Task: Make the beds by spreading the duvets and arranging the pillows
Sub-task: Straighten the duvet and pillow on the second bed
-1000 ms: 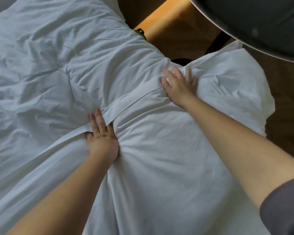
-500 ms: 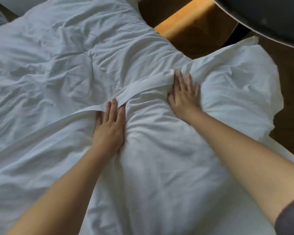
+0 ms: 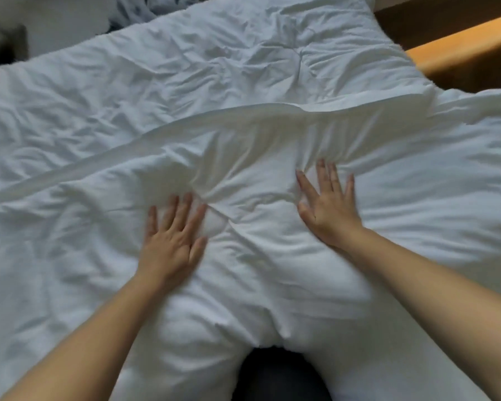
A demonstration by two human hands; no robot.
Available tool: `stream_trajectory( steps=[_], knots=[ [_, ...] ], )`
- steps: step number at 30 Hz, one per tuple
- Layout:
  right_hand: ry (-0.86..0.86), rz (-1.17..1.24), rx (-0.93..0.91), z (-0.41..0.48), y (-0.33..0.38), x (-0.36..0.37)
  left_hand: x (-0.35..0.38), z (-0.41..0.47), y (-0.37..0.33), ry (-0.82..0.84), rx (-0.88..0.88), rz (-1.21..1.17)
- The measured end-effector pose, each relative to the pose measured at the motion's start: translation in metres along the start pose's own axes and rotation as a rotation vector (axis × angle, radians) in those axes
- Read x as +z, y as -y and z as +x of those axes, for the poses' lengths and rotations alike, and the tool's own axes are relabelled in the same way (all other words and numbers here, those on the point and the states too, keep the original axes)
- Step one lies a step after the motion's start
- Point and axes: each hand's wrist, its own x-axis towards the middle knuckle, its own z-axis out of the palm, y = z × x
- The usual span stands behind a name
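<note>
Hands [image 3: 171, 244] [image 3: 330, 215] press duvet [image 3: 243, 68]; hem [image 3: 272, 110] seemingly runs crosswise.

No legible text, label, brand or no. anywhere in view; the white duvet [image 3: 243, 82] is plain fabric, no print or tag showing.
</note>
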Motion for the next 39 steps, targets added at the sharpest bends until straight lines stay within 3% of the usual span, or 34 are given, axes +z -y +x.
stream_trajectory(
  steps=[5, 15, 20, 24, 34, 39],
  knots=[
    [0.026, -0.009, -0.125, 0.009, 0.069, 0.003, 0.017, -0.044, 0.07, 0.008, -0.28, 0.006],
    [0.05, -0.032, -0.363, 0.092, 0.259, -0.002, 0.024, -0.027, 0.221, -0.065, -0.465, -0.027],
    [0.154, 0.017, -0.332, 0.179, 0.373, 0.002, 0.018, 0.019, 0.307, -0.002, -0.556, -0.132],
    [0.238, 0.012, -0.202, 0.251, 0.439, 0.003, 0.024, 0.062, 0.37, 0.061, -0.568, -0.196],
    [0.322, 0.033, -0.171, 0.387, 0.496, -0.002, 0.028, 0.216, 0.496, -0.008, -0.542, -0.158],
    [0.442, -0.004, -0.131, 0.418, 0.505, -0.006, 0.008, 0.299, 0.557, 0.055, -0.56, -0.217]
  ],
)
